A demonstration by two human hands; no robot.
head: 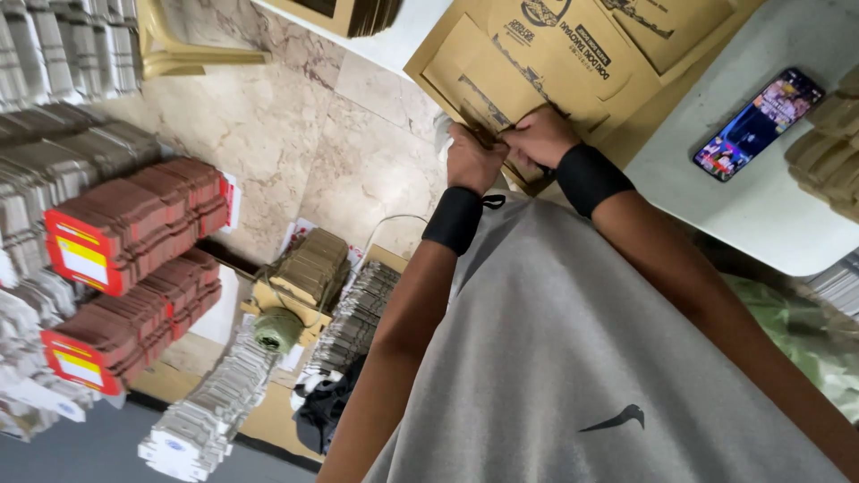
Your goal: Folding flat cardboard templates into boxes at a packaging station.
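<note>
Far-left stacks: I log grey-white flat cardboard bundles packed on edge along the left border, ribbed in look.
Red-banded bundles: two brown flat-carton bundles lie on the floor, each with a red end band carrying a yellow rectangular label; a second yellow label sits on the lower bundle.
Floor: beige marbled tile, glossy.
Twine: a green-grey spool rests on a small brown carton, just beside more small bundled cartons.
Lower stacks: pale flat pieces fan out toward the bottom edge.
Left hand: my left hand is clenched, fingers curled onto the near corner of the brown cardboard sheet; black wristband below it.
Right hand: my right hand is closed on the same corner, knuckles touching the left hand; black wristband on that forearm too.
Sheet position: the cardboard sheet lies flat on the white table, top centre, its corner overhanging the table edge; dark print on matte kraft surface.
Shirt: grey fabric, smooth.
Phone: a dark phone with a lit colourful screen lies on the table, well apart from the hands.
Right edge: tan folded cartons stacked.
</note>
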